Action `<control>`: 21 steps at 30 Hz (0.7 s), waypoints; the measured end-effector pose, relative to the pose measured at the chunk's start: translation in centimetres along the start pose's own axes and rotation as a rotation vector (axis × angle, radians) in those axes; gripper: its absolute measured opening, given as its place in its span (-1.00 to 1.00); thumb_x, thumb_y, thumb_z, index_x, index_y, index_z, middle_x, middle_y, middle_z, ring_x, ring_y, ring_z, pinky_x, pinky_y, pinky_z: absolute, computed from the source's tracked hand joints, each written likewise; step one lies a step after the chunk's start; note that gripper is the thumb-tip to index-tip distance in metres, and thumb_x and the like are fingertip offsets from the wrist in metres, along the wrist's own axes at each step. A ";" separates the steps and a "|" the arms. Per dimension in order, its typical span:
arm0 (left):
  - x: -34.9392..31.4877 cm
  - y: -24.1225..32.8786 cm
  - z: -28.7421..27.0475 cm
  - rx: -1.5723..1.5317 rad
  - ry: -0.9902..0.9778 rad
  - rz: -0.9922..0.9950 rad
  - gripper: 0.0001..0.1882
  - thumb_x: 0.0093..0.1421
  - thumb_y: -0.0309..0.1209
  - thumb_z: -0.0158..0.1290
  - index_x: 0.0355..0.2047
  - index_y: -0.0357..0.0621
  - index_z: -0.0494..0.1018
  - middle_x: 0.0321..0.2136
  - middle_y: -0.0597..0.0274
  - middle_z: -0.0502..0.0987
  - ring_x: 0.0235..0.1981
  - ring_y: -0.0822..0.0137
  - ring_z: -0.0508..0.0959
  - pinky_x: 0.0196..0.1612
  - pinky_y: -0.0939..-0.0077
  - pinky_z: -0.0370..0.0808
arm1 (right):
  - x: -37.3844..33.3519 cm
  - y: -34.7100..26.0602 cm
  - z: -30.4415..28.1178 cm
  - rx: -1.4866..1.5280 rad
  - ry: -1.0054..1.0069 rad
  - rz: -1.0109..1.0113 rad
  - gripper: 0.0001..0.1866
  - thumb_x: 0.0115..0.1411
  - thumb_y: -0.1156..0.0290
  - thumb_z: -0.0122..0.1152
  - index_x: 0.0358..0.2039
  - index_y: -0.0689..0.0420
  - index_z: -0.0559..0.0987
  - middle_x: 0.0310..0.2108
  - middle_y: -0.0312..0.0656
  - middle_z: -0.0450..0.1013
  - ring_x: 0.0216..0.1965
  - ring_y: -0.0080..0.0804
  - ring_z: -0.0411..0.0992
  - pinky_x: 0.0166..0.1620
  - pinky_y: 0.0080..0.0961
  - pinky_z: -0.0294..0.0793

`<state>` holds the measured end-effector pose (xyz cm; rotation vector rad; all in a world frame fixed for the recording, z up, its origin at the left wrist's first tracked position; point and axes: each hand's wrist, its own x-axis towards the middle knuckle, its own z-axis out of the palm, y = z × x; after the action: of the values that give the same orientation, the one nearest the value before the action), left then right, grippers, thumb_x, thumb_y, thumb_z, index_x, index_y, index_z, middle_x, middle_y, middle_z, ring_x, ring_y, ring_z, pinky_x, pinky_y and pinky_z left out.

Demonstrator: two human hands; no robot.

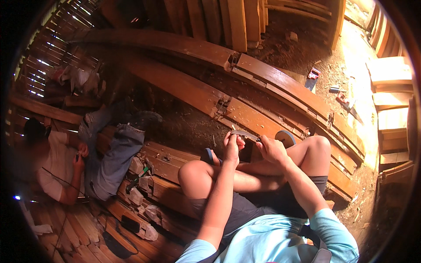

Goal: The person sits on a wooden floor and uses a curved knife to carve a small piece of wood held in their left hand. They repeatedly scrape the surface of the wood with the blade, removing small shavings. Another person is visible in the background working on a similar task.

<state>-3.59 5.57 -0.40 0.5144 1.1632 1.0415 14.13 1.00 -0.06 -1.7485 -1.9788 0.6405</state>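
In front of my crossed legs, both hands meet over a curved knife [245, 134] with a thin, slightly shiny blade. My right hand [273, 150] is closed around its handle end. The blade's far end reaches the fingers of my left hand [232, 147], which are pinched together. A small pale tip shows just above those fingers; what it belongs to is too small to tell. Below and beyond the hands lie long, curved reddish-brown wooden beams [245, 115], sprinkled with wood shavings.
On the left sits another person [57, 162], hands together at a small dark thing. A green-and-black hammer [142, 175] lies among stones [136, 196] between us. A handsaw [351, 107] and a red-and-blue tool [312, 78] rest on the ground at right, near stacked boards [392, 118].
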 end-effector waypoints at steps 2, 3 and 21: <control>-0.2 0.1 0.1 -0.083 -0.086 0.007 -0.88 0.26 -0.35 -0.12 -0.43 -0.02 0.33 -0.59 0.42 0.38 -0.59 0.54 0.47 -0.57 0.71 0.46 | 0.0 0.0 0.2 -0.007 0.013 0.023 -0.75 0.25 0.19 0.00 -0.35 0.13 0.33 -0.60 0.08 0.41 -0.50 0.17 0.42 -0.47 -0.02 0.37; -0.3 0.2 0.2 -0.124 -0.130 0.010 -0.88 0.26 -0.35 -0.12 -0.43 -0.02 0.32 -0.59 0.41 0.36 -0.59 0.53 0.47 -0.57 0.71 0.46 | 0.0 0.0 0.3 -0.008 0.028 0.038 -0.75 0.24 0.19 0.01 -0.35 0.13 0.33 -0.59 0.08 0.41 -0.50 0.16 0.42 -0.47 -0.03 0.37; -1.4 -0.5 1.7 -0.358 -0.098 0.055 -0.81 0.26 -0.40 -0.13 -0.52 -0.01 0.24 -0.65 0.47 0.23 -0.65 0.56 0.28 -0.59 0.67 0.32 | 0.5 0.8 1.1 0.154 -0.085 0.132 -0.54 0.26 0.02 -0.07 -0.49 0.20 0.42 -0.56 0.09 0.45 -0.47 0.08 0.46 -0.39 -0.10 0.41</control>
<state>-1.93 4.40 0.52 0.3108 0.8554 1.2268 14.03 1.53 -1.45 -1.7944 -1.8254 0.9008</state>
